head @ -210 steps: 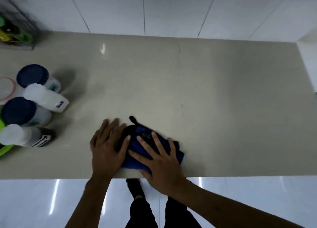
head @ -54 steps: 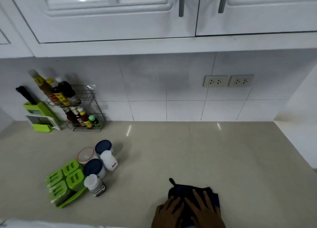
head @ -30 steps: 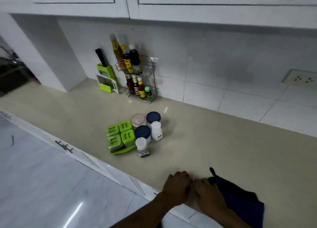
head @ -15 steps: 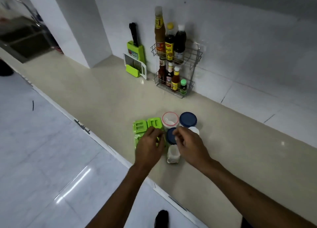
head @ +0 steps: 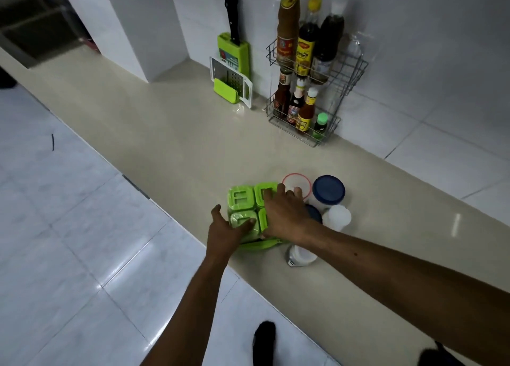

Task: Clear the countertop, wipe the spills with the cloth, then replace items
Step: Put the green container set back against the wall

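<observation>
A bright green set of square spice boxes (head: 241,200) sits near the front edge of the beige countertop (head: 179,145). My left hand (head: 225,232) clasps its near left side, thumb up and fingers on a lid. My right hand (head: 285,214) lies over the right boxes, fingers reaching the far edge. Beside them stand a red-rimmed clear tub (head: 299,185), a blue-lidded jar (head: 329,190), a white salt shaker (head: 336,218) and a small shaker (head: 300,255); a second blue lid (head: 314,214) is partly hidden by my right wrist. The cloth is out of view.
A wire rack of sauce bottles (head: 309,84) stands against the tiled wall. Left of it is a green knife holder with a grater (head: 233,70). A white pillar (head: 143,29) bounds the counter at the far left. White floor tiles lie below the counter edge.
My hands left the blue cloth and moved left to the spice items. Since half a second ago both hands have settled onto the green box set.
</observation>
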Tool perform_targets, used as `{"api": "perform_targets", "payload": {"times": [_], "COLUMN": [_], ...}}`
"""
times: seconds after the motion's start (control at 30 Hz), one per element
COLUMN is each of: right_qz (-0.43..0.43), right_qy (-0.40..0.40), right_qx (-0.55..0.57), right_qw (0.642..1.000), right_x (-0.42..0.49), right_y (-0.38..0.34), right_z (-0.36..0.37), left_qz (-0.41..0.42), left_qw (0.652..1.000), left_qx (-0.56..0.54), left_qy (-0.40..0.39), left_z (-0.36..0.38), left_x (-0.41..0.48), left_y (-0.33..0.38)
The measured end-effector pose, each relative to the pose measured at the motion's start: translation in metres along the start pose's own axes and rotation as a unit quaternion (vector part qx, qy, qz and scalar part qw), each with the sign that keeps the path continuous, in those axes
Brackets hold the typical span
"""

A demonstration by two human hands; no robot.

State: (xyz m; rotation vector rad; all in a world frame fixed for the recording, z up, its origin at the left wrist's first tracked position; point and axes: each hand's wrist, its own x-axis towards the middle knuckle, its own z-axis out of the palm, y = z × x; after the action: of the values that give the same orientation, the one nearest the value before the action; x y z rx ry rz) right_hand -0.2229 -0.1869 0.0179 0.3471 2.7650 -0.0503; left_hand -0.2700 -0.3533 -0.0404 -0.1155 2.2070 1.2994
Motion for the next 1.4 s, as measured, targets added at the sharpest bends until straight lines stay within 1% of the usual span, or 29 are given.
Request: {"api": "perform_targets", "payload": {"times": [0.13,0.2,0.3,0.37,0.47,0.53,0.67,0.73,0.8,0.87,0.97,1.03,1.1,1.2,1.3,1.4], "right_qz": [0.025,0.014,-0.016,-0.024,-0.003,0.012,0.022,0.012,-0.004,-0.004,-0.005,0.010,0.046,0.128,0.195,0.239], "right_qy": [-0.019,-0.035,-0.033,-0.051,-0.098,-0.100,-0.087,-0.050,0.008,0.058,0.104,0.136,0.165,0.200,0.217,0.207], "right_qx": [0.049,0.053,0.066,0.091,0.151,0.182,0.219,0.234,0.261,0.312,0.434,0.475,0.482,0.470,0.457,0.459], "right_qw": [0.998,0.998,0.997,0.994,0.984,0.978,0.972,0.971,0.965,0.948,0.895,0.869,0.860,0.850,0.840,0.830], "right_x": [-0.006,-0.005,-0.003,0.000,0.006,0.008,0.004,0.000,-0.008,-0.022,-0.056,-0.089,-0.123,-0.174,-0.217,-0.254], "right_y": [0.001,0.001,-0.001,-0.003,-0.007,-0.009,-0.014,-0.017,-0.019,-0.012,0.016,0.047,0.083,0.148,0.212,0.267], "right_z": [0.010,0.016,0.030,0.039,0.046,0.047,0.041,0.031,0.015,-0.006,-0.034,-0.046,-0.050,-0.044,-0.023,0.005], "left_qz": [-0.049,-0.059,-0.069,-0.080,-0.093,-0.087,-0.039,0.002,0.062,0.128,0.207,0.254,0.288,0.317,0.308,0.287], "left_qw": [0.997,0.995,0.993,0.991,0.986,0.986,0.990,0.995,0.996,0.991,0.977,0.963,0.949,0.930,0.922,0.918], "left_qx": [-0.040,-0.050,-0.072,-0.085,-0.104,-0.099,-0.089,-0.066,-0.038,-0.012,0.034,0.059,0.071,0.073,0.056,0.064], "left_qy": [-0.041,-0.060,-0.060,-0.062,-0.090,-0.102,-0.103,-0.081,-0.044,-0.021,-0.034,-0.071,-0.110,-0.171,-0.227,-0.265], "left_z": [-0.009,-0.012,-0.020,-0.027,-0.033,-0.036,-0.046,-0.054,-0.067,-0.076,-0.076,-0.056,-0.020,0.064,0.154,0.228], "left_x": [0.016,0.019,0.018,0.017,0.015,0.011,-0.002,-0.012,-0.021,-0.029,-0.041,-0.050,-0.060,-0.085,-0.111,-0.136], "left_y": [-0.002,-0.002,-0.001,-0.001,-0.004,-0.005,-0.004,0.002,0.016,0.042,0.090,0.120,0.144,0.170,0.180,0.176]}}
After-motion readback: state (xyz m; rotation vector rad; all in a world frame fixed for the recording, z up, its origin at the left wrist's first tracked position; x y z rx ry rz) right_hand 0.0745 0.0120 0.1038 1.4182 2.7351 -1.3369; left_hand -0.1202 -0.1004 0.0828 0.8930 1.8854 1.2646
